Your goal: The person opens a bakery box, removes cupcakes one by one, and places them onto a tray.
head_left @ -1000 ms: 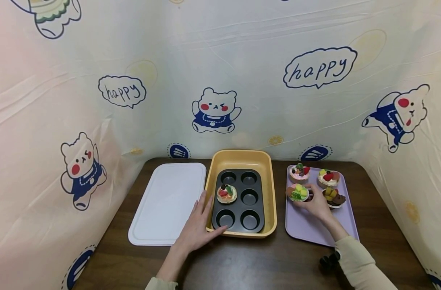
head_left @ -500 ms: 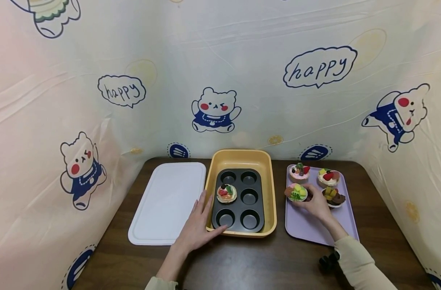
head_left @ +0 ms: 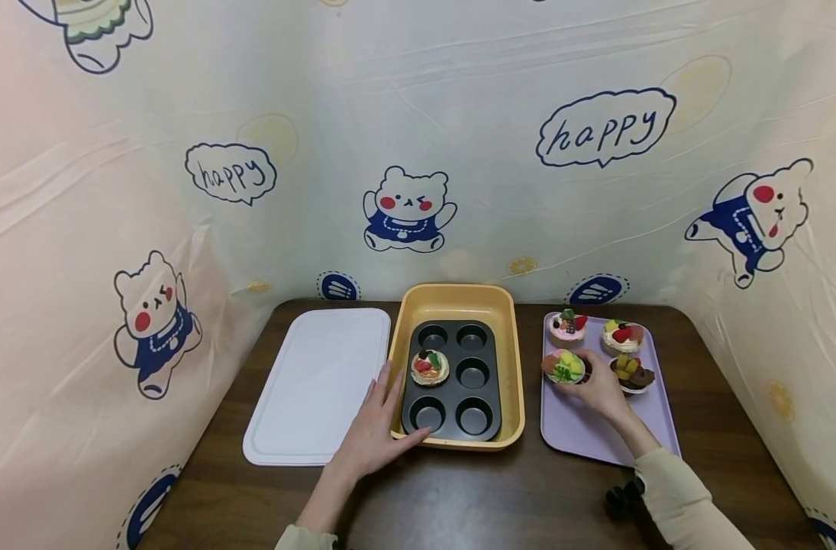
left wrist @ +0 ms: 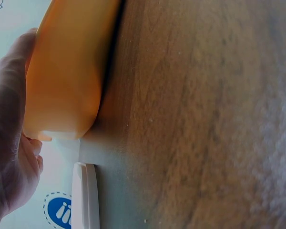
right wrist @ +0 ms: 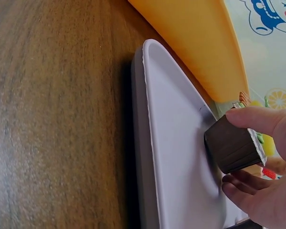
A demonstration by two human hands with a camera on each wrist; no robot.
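Note:
In the head view my right hand point(head_left: 599, 389) pinches a cupcake point(head_left: 566, 367) with green and yellow topping at the left side of the lilac tray point(head_left: 576, 428). The right wrist view shows its dark brown wrapper point(right wrist: 231, 145) between thumb and fingers, low over the tray. My left hand point(head_left: 369, 439) rests, fingers straight and spread, on the near left corner of the yellow tray point(head_left: 457, 292). Inside that tray lies a dark muffin tin point(head_left: 452, 382). One fruit-topped cupcake point(head_left: 429, 369) sits in its middle left cup.
Beyond the held cupcake stands a pink-creamed cupcake point(head_left: 567, 328). A strawberry-topped cupcake point(head_left: 622, 338) and a chocolate-topped cupcake point(head_left: 632, 374) stand to the right. A white tray point(head_left: 317, 389) lies at the left of the brown table point(head_left: 459, 504). A printed curtain point(head_left: 459, 114) surrounds the table.
The right hand and its cupcake shift only very slightly on the lilac tray. The left hand stays where it was.

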